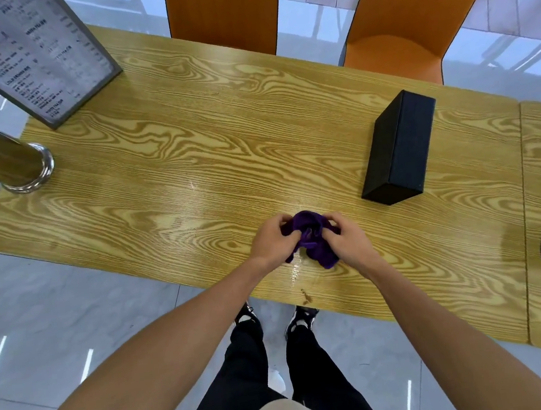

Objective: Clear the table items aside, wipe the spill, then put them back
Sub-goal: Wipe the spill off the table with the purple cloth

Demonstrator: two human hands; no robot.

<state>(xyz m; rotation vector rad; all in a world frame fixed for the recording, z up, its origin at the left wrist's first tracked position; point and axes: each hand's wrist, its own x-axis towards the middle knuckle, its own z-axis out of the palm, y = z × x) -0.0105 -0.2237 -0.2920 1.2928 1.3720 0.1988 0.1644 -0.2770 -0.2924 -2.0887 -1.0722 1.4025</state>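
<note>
Hands, left hand (271, 241) and right hand (344, 238), curl fingers tight on the purple cloth (311, 237), bunching it to wipe the wet table (165, 169)

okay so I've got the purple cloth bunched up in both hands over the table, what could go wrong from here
1. The purple cloth is wadded between the left hand and right hand; wiping with it bunched may smear the wet streak near the front edge rather than lift it.
2. That streak sits close to the edge, so liquid could get pushed onto the floor by your shoes.
3. A wide sweep rightward might knock the black box.
</note>
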